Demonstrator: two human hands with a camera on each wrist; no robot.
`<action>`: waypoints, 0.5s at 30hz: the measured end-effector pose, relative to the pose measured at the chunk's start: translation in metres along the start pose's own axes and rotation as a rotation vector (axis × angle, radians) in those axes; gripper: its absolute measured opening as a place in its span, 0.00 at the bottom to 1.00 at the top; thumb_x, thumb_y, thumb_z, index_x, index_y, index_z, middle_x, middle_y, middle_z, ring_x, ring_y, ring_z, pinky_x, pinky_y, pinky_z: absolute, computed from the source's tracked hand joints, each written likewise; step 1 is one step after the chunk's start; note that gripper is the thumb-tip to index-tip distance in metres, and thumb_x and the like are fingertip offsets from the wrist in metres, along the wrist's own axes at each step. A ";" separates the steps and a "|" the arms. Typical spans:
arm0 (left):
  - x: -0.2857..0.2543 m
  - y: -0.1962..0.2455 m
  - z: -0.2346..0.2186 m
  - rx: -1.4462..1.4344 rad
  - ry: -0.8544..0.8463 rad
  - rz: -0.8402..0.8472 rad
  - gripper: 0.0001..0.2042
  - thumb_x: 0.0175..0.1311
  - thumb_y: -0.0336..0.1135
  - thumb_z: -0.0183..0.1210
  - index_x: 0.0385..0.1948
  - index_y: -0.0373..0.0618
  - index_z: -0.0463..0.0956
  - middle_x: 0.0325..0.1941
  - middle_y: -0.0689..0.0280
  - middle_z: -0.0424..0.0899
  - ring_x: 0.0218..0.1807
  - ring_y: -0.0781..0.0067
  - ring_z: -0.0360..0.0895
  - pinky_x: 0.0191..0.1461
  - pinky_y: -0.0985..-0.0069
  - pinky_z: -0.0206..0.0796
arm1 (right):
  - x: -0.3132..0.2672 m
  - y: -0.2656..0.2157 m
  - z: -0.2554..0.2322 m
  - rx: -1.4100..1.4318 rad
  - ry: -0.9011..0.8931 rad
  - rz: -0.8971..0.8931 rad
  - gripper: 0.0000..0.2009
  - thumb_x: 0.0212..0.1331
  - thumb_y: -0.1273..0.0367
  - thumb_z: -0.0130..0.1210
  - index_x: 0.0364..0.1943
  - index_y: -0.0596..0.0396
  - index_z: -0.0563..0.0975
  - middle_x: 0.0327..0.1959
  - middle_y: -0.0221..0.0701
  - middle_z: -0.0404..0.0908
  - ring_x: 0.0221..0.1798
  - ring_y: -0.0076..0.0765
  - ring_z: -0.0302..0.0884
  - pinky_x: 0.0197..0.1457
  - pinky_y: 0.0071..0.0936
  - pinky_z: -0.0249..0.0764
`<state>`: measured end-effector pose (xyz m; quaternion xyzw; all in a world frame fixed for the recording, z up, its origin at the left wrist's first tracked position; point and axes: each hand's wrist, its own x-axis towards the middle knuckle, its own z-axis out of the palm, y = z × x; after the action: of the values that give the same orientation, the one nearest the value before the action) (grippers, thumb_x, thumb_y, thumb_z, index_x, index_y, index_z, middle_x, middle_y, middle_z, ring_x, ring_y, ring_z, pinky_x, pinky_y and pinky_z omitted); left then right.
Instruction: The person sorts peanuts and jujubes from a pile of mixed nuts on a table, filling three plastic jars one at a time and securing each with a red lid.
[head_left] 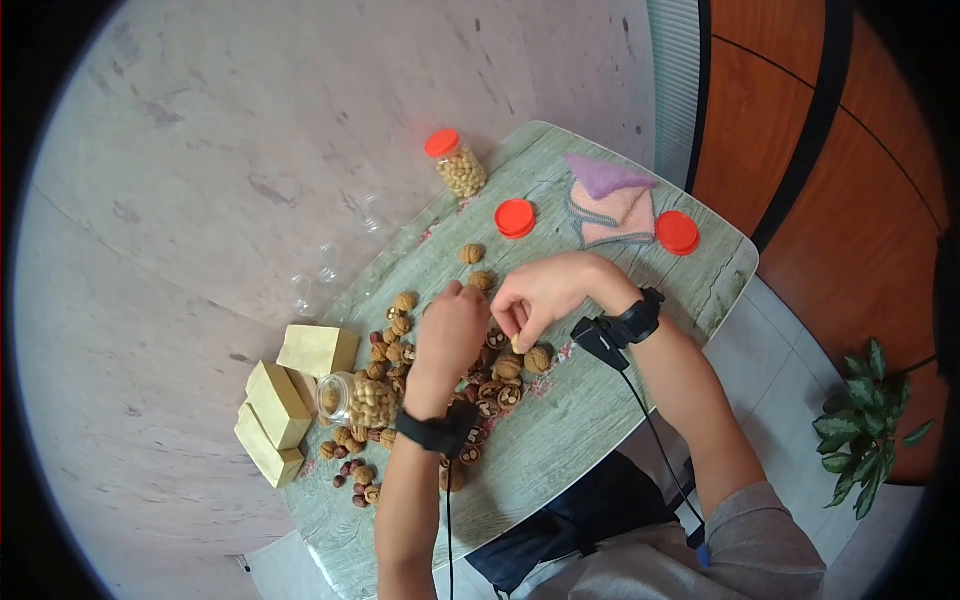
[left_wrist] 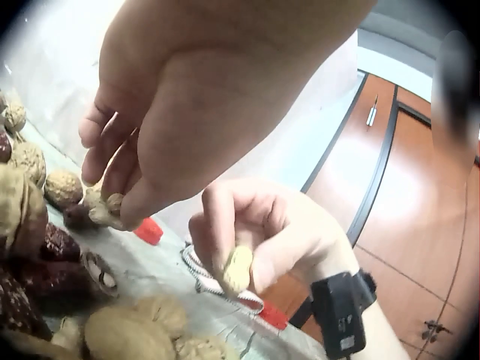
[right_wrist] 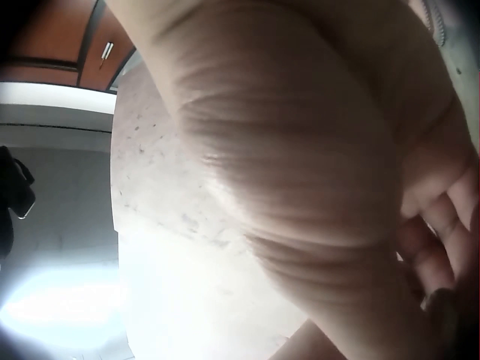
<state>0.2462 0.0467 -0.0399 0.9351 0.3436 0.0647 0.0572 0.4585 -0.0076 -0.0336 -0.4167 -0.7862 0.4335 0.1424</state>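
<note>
My right hand pinches a peanut between thumb and fingertips, above the front of the nut pile. Close beside it, my left hand reaches down over the pile with its fingers curled. In the left wrist view, its fingertips close around a pale, rough-shelled peanut. Whole walnuts, opened walnuts and dark red nuts lie spread beneath both hands. Left of my left wrist, a clear jar of peanuts lies on its side. The palm fills most of the right wrist view and hides the fingertips there.
A red-lidded jar of pale nuts stands at the table's back edge. Two red lids and folded pink and purple cloths lie at the far right. Pale yellow boxes and clear containers line the left side.
</note>
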 end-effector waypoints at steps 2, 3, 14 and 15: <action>-0.014 -0.001 -0.016 -0.196 0.133 0.047 0.10 0.69 0.35 0.61 0.40 0.35 0.80 0.43 0.50 0.82 0.42 0.46 0.84 0.45 0.55 0.75 | 0.001 -0.006 0.001 0.030 -0.038 -0.055 0.14 0.56 0.63 0.73 0.34 0.59 0.82 0.29 0.30 0.87 0.32 0.28 0.84 0.35 0.28 0.79; -0.022 0.002 -0.022 -0.227 0.159 0.042 0.09 0.71 0.32 0.60 0.40 0.34 0.78 0.40 0.52 0.83 0.39 0.48 0.84 0.43 0.57 0.74 | -0.001 -0.014 0.000 0.065 -0.137 -0.022 0.14 0.57 0.63 0.72 0.34 0.59 0.82 0.29 0.31 0.87 0.30 0.28 0.84 0.34 0.27 0.79; -0.058 0.018 -0.012 -0.336 -0.090 0.016 0.09 0.62 0.31 0.67 0.41 0.41 0.87 0.36 0.52 0.89 0.39 0.49 0.87 0.47 0.61 0.77 | 0.013 -0.022 0.019 0.042 -0.177 0.120 0.11 0.58 0.68 0.68 0.34 0.61 0.79 0.27 0.33 0.86 0.27 0.30 0.86 0.28 0.30 0.81; -0.058 0.020 -0.008 -0.222 -0.107 -0.032 0.08 0.61 0.30 0.66 0.41 0.41 0.87 0.35 0.52 0.89 0.39 0.49 0.87 0.47 0.60 0.78 | 0.013 -0.025 0.020 0.030 -0.184 0.156 0.10 0.58 0.69 0.68 0.34 0.61 0.79 0.27 0.34 0.86 0.26 0.31 0.86 0.28 0.31 0.81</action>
<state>0.2141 -0.0061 -0.0341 0.9197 0.3455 0.0513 0.1796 0.4258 -0.0156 -0.0274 -0.4329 -0.7544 0.4916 0.0417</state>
